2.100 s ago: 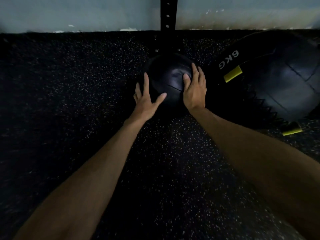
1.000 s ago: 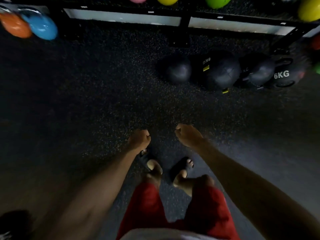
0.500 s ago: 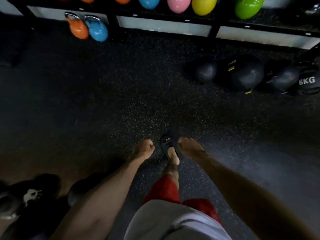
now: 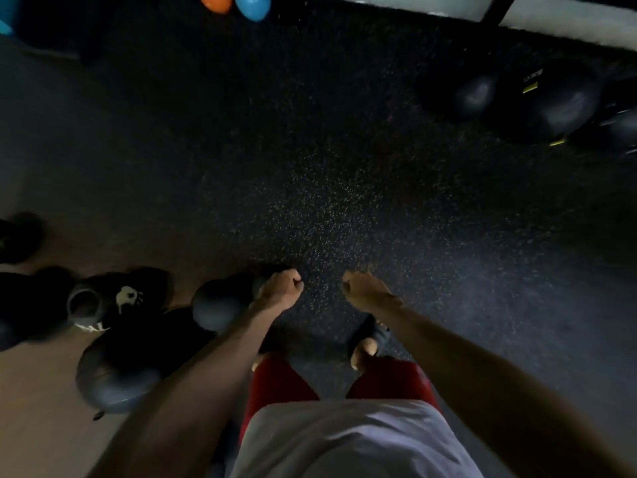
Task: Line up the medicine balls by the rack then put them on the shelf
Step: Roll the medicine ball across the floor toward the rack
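Where round dark medicine balls (image 4: 551,101) dot speckled rubber floor (image 4: 327,201), left hand (image 4: 281,288) and right hand (image 4: 362,291), grips curled, empty.

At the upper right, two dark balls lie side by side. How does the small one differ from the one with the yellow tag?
The small dark ball is clearly smaller than the ball with the yellow tag beside it. The small ball looks plain, while the tagged ball bears a yellow tag and pale print. The small ball lies to the left, the tagged ball to its right. Both are dark, round and rest on the speckled floor.
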A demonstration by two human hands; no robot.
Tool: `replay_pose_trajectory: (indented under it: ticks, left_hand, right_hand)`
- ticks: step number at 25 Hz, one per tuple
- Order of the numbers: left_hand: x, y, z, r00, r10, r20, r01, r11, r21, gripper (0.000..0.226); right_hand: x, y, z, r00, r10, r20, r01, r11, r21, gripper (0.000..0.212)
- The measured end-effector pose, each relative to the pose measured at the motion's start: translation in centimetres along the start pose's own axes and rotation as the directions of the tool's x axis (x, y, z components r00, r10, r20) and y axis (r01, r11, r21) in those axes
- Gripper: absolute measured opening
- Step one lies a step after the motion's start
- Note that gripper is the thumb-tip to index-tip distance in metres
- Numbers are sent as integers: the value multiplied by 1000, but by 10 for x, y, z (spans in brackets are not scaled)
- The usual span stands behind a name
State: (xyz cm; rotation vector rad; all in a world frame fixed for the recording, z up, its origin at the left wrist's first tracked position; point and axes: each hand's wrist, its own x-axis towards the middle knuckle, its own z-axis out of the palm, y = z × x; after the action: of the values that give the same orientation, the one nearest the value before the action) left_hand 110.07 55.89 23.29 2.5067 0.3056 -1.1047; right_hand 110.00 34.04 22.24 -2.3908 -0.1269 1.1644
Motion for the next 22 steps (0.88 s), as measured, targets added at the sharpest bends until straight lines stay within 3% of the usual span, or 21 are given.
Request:
replay_pose_trajectory:
  ticks: [4, 11, 14, 19, 22]
  left_hand:
    - [-7, -88, 10, 997, 63, 36, -63, 998, -14, 26]
    - [7, -243, 37, 979, 86, 186, -107, 989, 105, 26]
    - [38, -283, 59, 967, 74, 244, -108, 986, 127, 27]
    - [132, -313, 115, 975, 57, 215, -74, 994, 74, 31]
    - [202, -328, 164, 983, 81, 164, -89, 995, 43, 51]
  right_hand:
    - [10, -62, 67, 997, 74, -3, -74, 997, -20, 34]
    - [37, -140, 202, 986, 164, -10, -164, 986, -33, 30]
    - [67, -141, 251, 981, 193, 18, -193, 981, -20, 33]
    - [154, -109, 310, 976, 218, -24, -218, 976, 10, 31]
    - [220, -78, 351, 964, 258, -70, -255, 966, 50, 40]
